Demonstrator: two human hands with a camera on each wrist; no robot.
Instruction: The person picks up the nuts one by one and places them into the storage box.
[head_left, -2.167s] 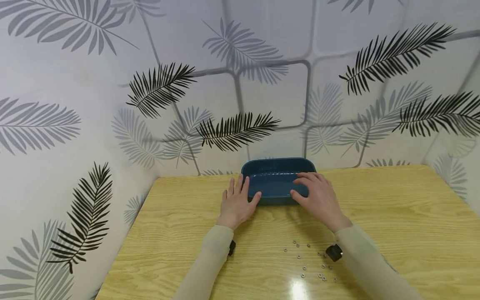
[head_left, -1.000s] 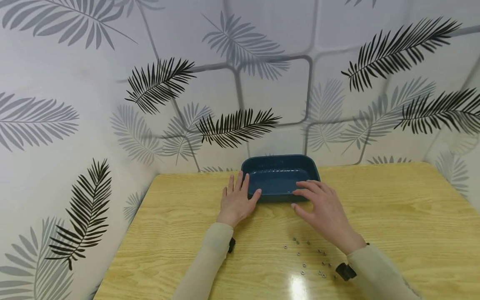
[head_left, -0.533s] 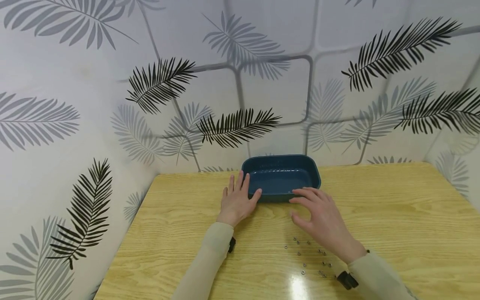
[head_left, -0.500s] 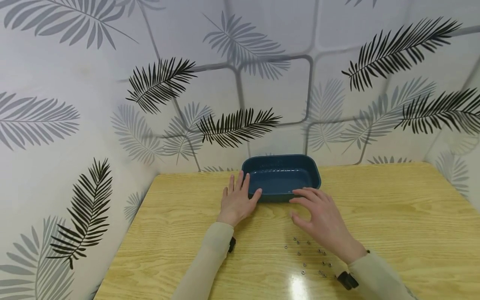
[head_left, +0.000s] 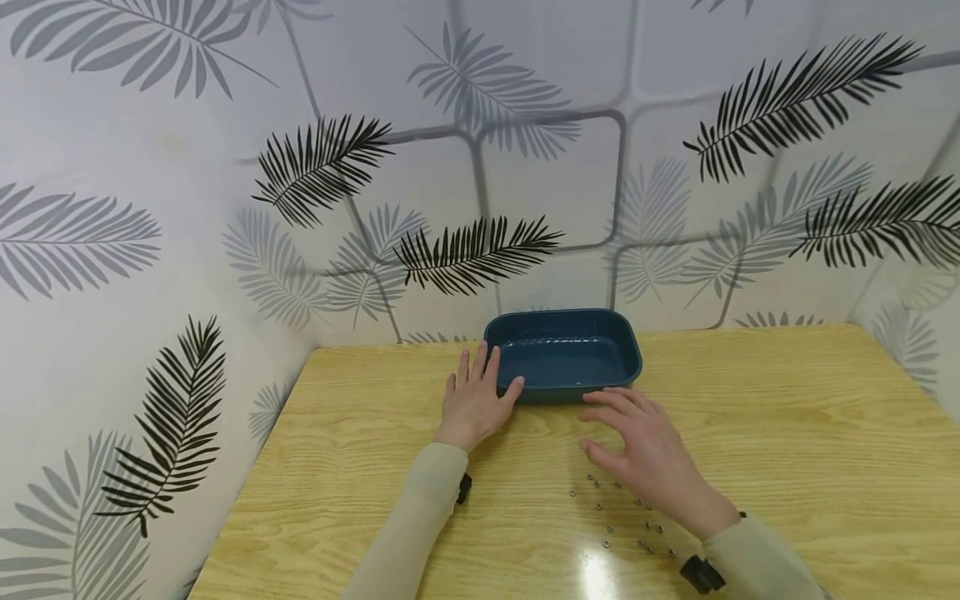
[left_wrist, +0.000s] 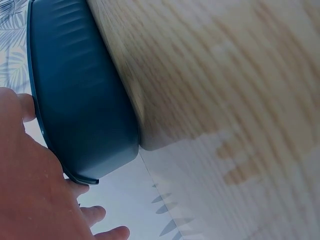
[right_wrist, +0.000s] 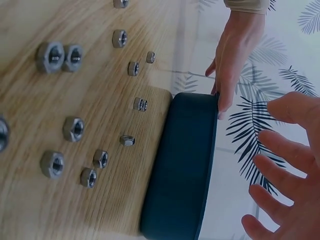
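The dark blue rectangular tray (head_left: 558, 367) stands at the back of the table. My left hand (head_left: 474, 408) rests on its near left corner, fingers straight and spread, thumb over the near rim. In the left wrist view the tray's outer wall (left_wrist: 90, 95) shows beside that hand. My right hand (head_left: 645, 446) hovers before the tray's near right side, apart from it, with fingers spread and loosely bent and nothing held. Several metal hex nuts (right_wrist: 74, 129) lie scattered on the table below and in front of my right hand. A tiny speck inside the tray is too small to identify.
The wooden table (head_left: 337, 500) meets a patterned wall (head_left: 540, 200) with feather and leaf prints right behind the tray. A bright light reflection lies on the tabletop near the front. Black devices sit on both wrists.
My right hand has drawn back from over the tray's interior toward me, its thumb and fingers opening wider. My left hand and the tray stay essentially in place.
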